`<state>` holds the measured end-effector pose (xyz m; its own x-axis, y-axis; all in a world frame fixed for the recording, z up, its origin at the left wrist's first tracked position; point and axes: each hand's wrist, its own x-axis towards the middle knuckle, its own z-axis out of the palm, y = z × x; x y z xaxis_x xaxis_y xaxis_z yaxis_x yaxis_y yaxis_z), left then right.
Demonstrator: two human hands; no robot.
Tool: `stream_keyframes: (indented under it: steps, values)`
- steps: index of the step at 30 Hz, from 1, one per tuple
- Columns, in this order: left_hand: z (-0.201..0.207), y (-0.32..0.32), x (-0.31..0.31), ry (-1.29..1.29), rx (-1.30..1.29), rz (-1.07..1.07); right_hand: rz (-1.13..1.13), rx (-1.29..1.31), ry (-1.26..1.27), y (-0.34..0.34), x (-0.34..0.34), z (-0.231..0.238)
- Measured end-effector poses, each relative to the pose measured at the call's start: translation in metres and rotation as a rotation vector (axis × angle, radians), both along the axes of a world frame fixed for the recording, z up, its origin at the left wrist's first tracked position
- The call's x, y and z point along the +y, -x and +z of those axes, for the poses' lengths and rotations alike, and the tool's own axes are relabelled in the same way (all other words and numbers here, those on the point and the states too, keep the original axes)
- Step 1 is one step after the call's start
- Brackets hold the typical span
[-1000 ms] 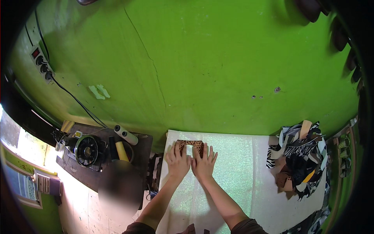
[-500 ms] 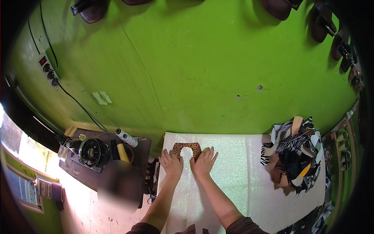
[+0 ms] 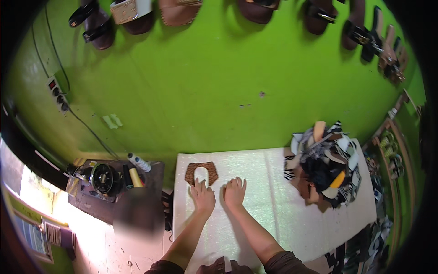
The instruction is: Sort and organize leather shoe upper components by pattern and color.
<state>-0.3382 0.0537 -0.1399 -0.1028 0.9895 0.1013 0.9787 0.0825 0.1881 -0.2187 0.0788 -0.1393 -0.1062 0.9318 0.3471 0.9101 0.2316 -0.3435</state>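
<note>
A brown leopard-print, arch-shaped cut piece (image 3: 211, 171) lies flat near the far left of the pale, shiny table top (image 3: 255, 178). Just below its opening is my left hand (image 3: 202, 197), fingers apart, the fingertips at the piece's near edge; whether they touch it I cannot tell. To the right, apart from the piece, my right hand (image 3: 234, 193) hovers over or rests on the table surface. Its fingers are loosely bent and spread, with nothing seen in them.
A heap of fabric and leather scraps (image 3: 326, 166) covers the table's right part. Left, a dark side table (image 3: 155, 176) bears a sewing machine (image 3: 105, 178) and thread cones (image 3: 139, 162). Sandals (image 3: 257, 11) hang on the green wall, where a power strip (image 3: 58, 94) is mounted.
Both hands were on the two sides of the leopard-print piece. The right hand has come off it to the right; the left is now at its near edge. The view has shifted.
</note>
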Motion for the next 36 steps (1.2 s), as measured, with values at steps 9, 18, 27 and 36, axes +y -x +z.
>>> stream_keyframes:
  steps: [9, 18, 27, 36]
  values:
    - [0.0, -0.1, -0.033, -0.135, 0.003, -0.163, -0.019, -0.037, -0.089, -0.088, -0.061, 0.001]
    - [0.038, -0.196, -0.064, -0.085, -0.09, -0.247, -0.011, -0.026, -0.101, -0.191, -0.098, 0.037]
    - [0.057, -0.283, -0.046, -0.28, -0.21, -0.316, -0.091, -0.068, -0.32, -0.284, -0.092, 0.071]
    - [0.067, -0.313, -0.02, -0.261, -0.187, -0.184, -0.04, -0.292, -0.452, -0.317, -0.039, 0.103]
